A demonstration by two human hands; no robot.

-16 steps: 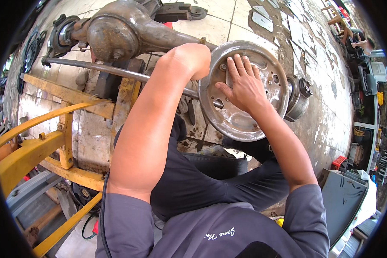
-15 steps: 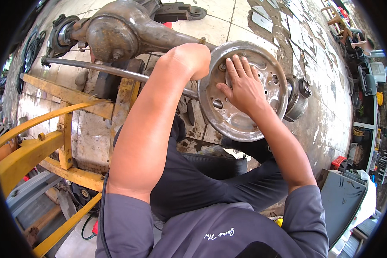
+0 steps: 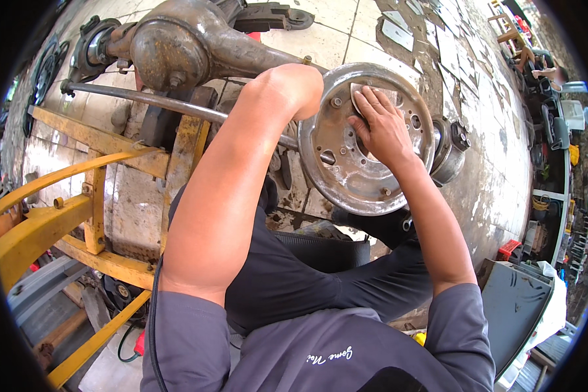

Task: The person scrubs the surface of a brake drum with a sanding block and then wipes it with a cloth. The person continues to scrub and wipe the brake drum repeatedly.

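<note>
A round, worn metal brake backing plate (image 3: pixel 321 179) with a raised rim, bolts and several holes stands tilted in front of me. My left hand (image 3: pixel 305 91) is closed at its upper left rim; the fingertips are hidden. My right hand (image 3: pixel 384 127) presses a thin sheet of sandpaper (image 3: pixel 357 91) to the plate's face, fingers laid along it and thumb out to the left. Only the sheet's edges show past the hand. Scuffed, shiny patches mark the metal.
A rusty axle housing (image 3: pixel 170 55) and a long metal rod (image 3: pixel 144 101) lie to the left. Yellow steel framing (image 3: pixel 65 215) stands at my left. Beyond the plate is a metal hub (image 3: pixel 452 147). A grey box (image 3: pixel 519 300) sits at right; broken tiles (image 3: pixel 451 55) lie far off.
My right hand has slid slightly right and down across the plate, with the sandpaper's edge now showing beside the fingers. My left hand stays at the rim.
</note>
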